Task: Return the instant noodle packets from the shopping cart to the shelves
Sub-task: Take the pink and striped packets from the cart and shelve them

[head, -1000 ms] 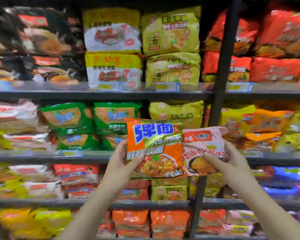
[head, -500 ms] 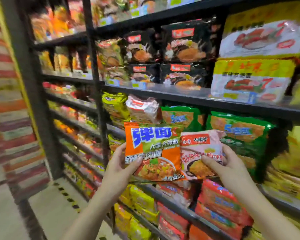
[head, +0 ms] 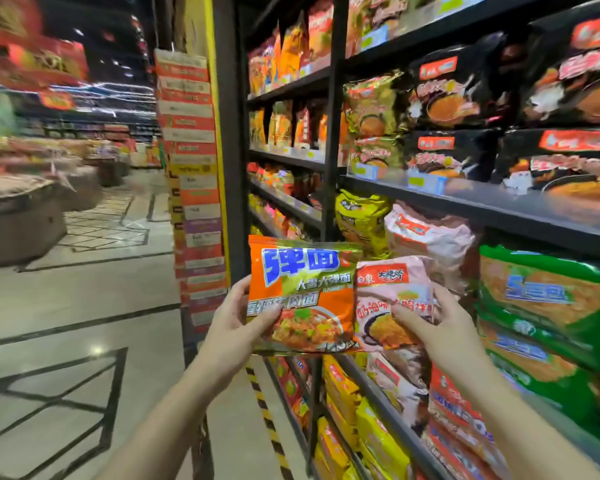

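I hold two noodle packets side by side at chest height in front of the shelves. My left hand (head: 234, 323) grips the left edge of an orange packet with blue lettering (head: 302, 296). My right hand (head: 433, 323) pinches a pink packet (head: 385, 306), thumb on its front. The pink packet's left edge tucks behind the orange one. The dark metal shelves (head: 482, 202) run along the right, stacked with green, black, yellow and pink noodle packs. No shopping cart is in view.
A dark upright post (head: 231, 133) with a yellow strip ends the shelf bay. A column of coloured labels (head: 191, 168) stands beside it. To the left lie a tiled floor (head: 66, 306) and round display bins (head: 18, 216). Yellow-black tape marks the floor below the shelves.
My view has swung left, from facing the shelves squarely to looking along the aisle end and open floor. Both hands keep the same packets in the same hold.
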Motion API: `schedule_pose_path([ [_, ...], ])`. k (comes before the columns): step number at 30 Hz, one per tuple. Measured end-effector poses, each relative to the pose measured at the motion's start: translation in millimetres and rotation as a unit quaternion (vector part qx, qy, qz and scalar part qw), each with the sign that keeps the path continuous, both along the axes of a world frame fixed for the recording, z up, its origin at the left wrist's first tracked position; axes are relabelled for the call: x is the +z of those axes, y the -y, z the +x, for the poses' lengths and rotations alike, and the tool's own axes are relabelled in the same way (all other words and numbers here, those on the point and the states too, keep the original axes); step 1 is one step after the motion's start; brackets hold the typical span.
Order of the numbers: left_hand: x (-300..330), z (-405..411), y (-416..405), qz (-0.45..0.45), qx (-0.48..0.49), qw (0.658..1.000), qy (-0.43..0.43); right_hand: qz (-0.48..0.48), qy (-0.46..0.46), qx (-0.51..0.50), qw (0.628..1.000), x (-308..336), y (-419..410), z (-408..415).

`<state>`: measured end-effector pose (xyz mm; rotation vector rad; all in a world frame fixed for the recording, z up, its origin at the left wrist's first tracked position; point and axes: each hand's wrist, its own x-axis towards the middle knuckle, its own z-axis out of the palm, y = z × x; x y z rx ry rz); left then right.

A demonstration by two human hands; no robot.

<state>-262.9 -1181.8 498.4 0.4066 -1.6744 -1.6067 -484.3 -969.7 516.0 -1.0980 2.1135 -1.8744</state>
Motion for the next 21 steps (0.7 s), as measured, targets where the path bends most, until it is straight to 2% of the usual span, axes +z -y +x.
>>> schedule_pose_path([
  [11,-17,13,118,0.023,0.098,0.995,-0.001,0.012,0.012,0.084,0.996,-16,158,-21],
  [18,-18,4,225,0.038,0.092,0.995,0.000,0.013,0.037,0.085,0.996,-17,264,-21],
  [21,-11,-3,298,0.040,0.080,0.996,-0.006,0.021,0.030,0.068,0.997,-12,332,-24],
])
